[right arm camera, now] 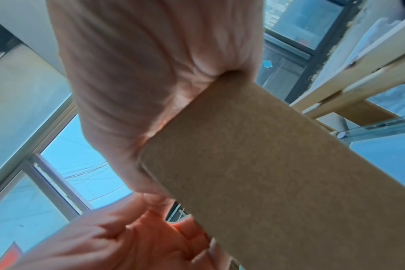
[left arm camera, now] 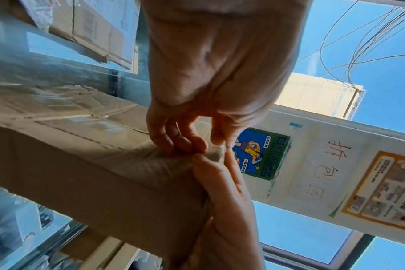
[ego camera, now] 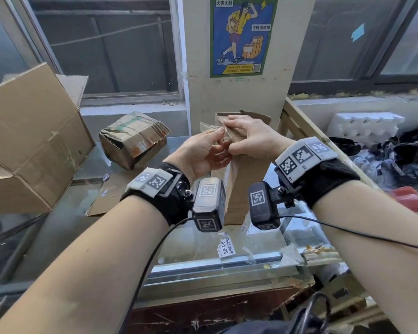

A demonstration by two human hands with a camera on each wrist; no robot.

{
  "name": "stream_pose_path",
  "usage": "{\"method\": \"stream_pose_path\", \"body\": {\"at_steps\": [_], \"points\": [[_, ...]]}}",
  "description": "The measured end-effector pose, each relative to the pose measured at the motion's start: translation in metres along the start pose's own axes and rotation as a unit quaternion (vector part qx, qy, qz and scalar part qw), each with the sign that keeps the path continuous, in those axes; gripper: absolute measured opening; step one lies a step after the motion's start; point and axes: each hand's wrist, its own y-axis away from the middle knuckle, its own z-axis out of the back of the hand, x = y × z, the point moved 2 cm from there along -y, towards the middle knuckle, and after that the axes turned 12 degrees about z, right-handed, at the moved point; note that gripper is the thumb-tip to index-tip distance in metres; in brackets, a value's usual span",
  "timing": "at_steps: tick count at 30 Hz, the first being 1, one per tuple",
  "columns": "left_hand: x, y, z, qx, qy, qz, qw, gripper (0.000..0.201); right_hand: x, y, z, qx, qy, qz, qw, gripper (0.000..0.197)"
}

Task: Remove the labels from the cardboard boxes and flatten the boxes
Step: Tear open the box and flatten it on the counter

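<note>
Upright near the worktop's (ego camera: pixel 65 220) far edge, tall cardboard box (ego camera: pixel 245 179) stands. Right hand (ego camera: pixel 251 138) grips its top corner; left hand (ego camera: pixel 203 153) pinches a clear tape strip (left arm camera: pixel 210 155) there. Crushed box (ego camera: pixel 133 138) lies left; peeled label (ego camera: pixel 226 247) near front edge.

Bare forearms with camera rigs strapped at both wrists

Each wrist wears a black fabric wrist strap (ego camera: pixel 328 182) topped by a grey plastic plate of black-and-white square markers (ego camera: pixel 304 155), a dark boxy marker-tagged camera (ego camera: pixel 208 206) underneath, and a thin black cable (ego camera: pixel 145 268) trailing back.
</note>
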Motion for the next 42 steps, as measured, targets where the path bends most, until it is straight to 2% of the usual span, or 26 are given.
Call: {"method": "stream_pose_path", "body": {"at_steps": [4,10,12,15,17,19,20,21,22,26,28,30,31,33,35,36,38,39,42], "points": [[0.005,-0.003,0.000,-0.004,0.027,-0.015,1.000,0.036,-0.001,0.001,0.002,0.006,-0.024,0.000,1.000,0.070],[0.010,-0.004,0.001,0.000,0.064,-0.038,0.997,0.020,-0.001,-0.001,0.001,0.018,-0.024,0.005,1.000,0.070],[0.008,-0.003,-0.001,-0.008,0.047,-0.050,0.998,0.016,-0.002,-0.001,0.001,0.018,-0.030,0.004,0.999,0.071],[-0.002,0.002,-0.009,-0.052,-0.045,-0.100,0.993,0.019,-0.004,0.000,0.001,0.013,-0.038,0.009,0.999,0.070],[-0.009,0.004,-0.010,-0.106,-0.158,-0.162,0.968,0.026,-0.004,0.002,0.003,0.014,-0.050,0.019,0.998,0.068],[-0.015,0.002,-0.007,-0.181,-0.306,-0.223,0.908,0.031,-0.003,0.005,0.005,0.014,-0.072,0.024,0.997,0.067],[-0.016,0.002,-0.006,-0.203,-0.362,-0.245,0.876,0.033,-0.004,0.006,0.006,0.014,-0.081,0.026,0.996,0.067],[-0.017,0.001,-0.006,-0.207,-0.390,-0.259,0.859,0.033,-0.004,0.007,0.007,0.012,-0.087,0.030,0.996,0.066],[-0.019,0.002,-0.006,-0.199,-0.390,-0.271,0.857,0.034,-0.004,0.009,0.007,0.010,-0.092,0.034,0.995,0.065],[-0.026,-0.007,-0.004,-0.121,-0.349,-0.258,0.893,0.048,0.000,0.015,0.007,-0.021,-0.102,0.044,0.994,0.051],[-0.031,-0.005,-0.005,-0.108,-0.363,-0.230,0.896,0.049,0.004,0.015,0.006,-0.069,-0.021,0.047,0.996,0.036],[-0.039,0.000,-0.007,-0.107,-0.381,-0.228,0.890,0.051,0.010,0.013,0.007,-0.119,0.082,0.047,0.988,0.026],[-0.042,0.003,-0.008,-0.111,-0.387,-0.237,0.884,0.051,0.011,0.011,0.009,-0.143,0.088,0.043,0.985,0.023],[-0.047,0.004,-0.004,-0.131,-0.411,-0.262,0.863,0.041,0.008,0.009,0.012,-0.172,0.007,0.024,0.985,0.018],[-0.045,0.002,0.002,-0.143,-0.451,-0.271,0.838,0.017,0.003,0.009,0.017,-0.192,-0.103,-0.014,0.976,0.011],[-0.042,0.000,0.006,-0.145,-0.478,-0.275,0.822,0.015,0.001,0.010,0.020,-0.195,-0.139,-0.030,0.970,0.008],[-0.035,-0.003,0.012,-0.153,-0.512,-0.297,0.791,0.021,0.001,0.012,0.025,-0.182,-0.176,-0.037,0.967,0.006],[-0.033,-0.002,0.012,-0.162,-0.509,-0.312,0.786,0.019,0.003,0.012,0.027,-0.169,-0.184,-0.033,0.968,0.008],[-0.032,-0.001,0.012,-0.170,-0.467,-0.340,0.798,0.012,0.012,0.010,0.033,-0.099,-0.175,-0.026,0.979,0.022]]}}
